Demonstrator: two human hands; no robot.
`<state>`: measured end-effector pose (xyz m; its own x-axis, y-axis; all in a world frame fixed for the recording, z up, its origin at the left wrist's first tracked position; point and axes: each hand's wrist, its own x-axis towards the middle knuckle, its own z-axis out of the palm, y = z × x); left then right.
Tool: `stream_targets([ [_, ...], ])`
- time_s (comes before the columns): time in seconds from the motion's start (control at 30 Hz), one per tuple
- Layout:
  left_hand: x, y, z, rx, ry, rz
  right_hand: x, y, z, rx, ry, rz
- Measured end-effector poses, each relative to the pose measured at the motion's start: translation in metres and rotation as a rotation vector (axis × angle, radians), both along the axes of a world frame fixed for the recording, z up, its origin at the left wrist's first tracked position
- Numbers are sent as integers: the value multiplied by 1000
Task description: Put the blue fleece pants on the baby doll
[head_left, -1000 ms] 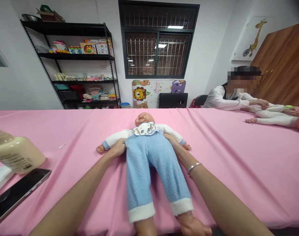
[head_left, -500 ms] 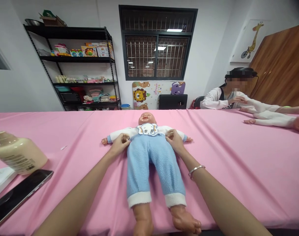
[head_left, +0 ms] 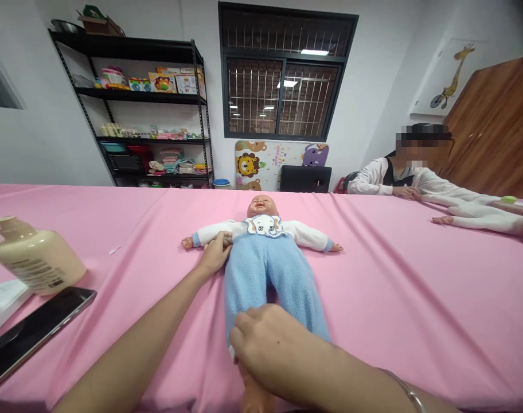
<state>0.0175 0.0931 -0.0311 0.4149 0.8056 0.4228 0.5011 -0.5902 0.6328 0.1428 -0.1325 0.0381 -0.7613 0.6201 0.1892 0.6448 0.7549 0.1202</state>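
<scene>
Right hand (head_left: 265, 338): nearest of all, at the table's near edge; fingers curled loosely over the lower legs of the doll, lying on the blue trousers near their cuffs; whether it truly clasps them cannot be told.
Doll (head_left: 264, 252): lies on its back at the middle of the table (head_left: 394, 298), feet toward the near edge, head toward the far edge; arms spread wide, white sleeves with blue cuffs, fleecy blue trousers, an elephant bib at the neck.
Left hand (head_left: 214, 255): at the doll's waist, on the side toward the table's left; fingers bent and narrow, pinching the top of the trousers.
Phone (head_left: 33, 335): dark, flat at the near left corner.
Pump bottle (head_left: 38, 261): cream-coloured, just beyond the phone, near the left edge.
Another person (head_left: 399, 175): seated at the far right edge, hands on a second doll in white.
Shelf (head_left: 141, 109): black, against the wall beyond the table, toys on it.
</scene>
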Motion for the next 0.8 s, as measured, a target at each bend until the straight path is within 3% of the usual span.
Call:
stream_targets([
  [0.13, 0, 2, -1, -15, -53, -23, -15, -1, -4, 32, 31, 113],
  [0.27, 0, 1, 3, -60, -195, -40, -14, -4, 17, -120, 46, 84],
  [0.37, 4, -4, 9, -95, -248, -64, 8, 10, 42, -324, 138, -22],
  [0.43, 7, -8, 14, -101, -229, -83, 30, 33, 48, -317, 257, -180],
  [0.53, 10, -11, 21, -48, -248, 11, 66, 76, 29, -191, 404, -476],
  [0.6, 9, -10, 24, 3, -276, 113, 85, 99, 4, -270, 469, -652],
  [0.7, 8, -9, 21, 38, -80, 173, 101, 114, -27, -403, 565, -604],
  [0.8, 6, -9, 16, 98, 138, 228, 104, 114, -37, -397, 635, -568],
])
